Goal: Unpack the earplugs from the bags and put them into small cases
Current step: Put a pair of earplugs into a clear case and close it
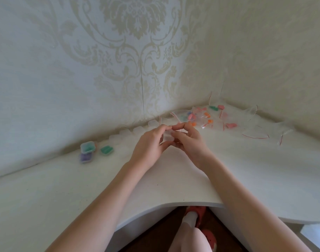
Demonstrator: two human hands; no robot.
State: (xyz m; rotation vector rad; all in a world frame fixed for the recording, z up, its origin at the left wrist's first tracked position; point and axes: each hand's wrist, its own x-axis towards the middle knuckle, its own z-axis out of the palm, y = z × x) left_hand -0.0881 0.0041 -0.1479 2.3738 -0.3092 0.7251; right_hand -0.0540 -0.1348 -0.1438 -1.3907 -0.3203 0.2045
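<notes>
Both hands meet above the middle of the white corner desk (246, 170), and between them they hold a small clear case (167, 136) — pale and blurred, so whether its lid is up or down cannot be told. The left hand (149, 144) curls its fingers round the near side of the case, fingertips up at its top edge; the right hand (189, 140) pinches the far side, its forefinger and thumb bent toward the left fingertips until they almost touch. Behind the hands a row of empty clear cases (126, 133) runs along the foot of the patterned wall. At the left end of that row sit three filled cases: a green one (87, 147) stacked partly on a purple one (86, 158), and another green one (106, 150) just beside them. In the far corner lies a heap of small clear bags (206, 118) with red strips, holding earplugs in orange, pink, green and blue. To the right of the heap, flat emptied bags (255, 133) are scattered — their contents, if any, are not visible.
</notes>
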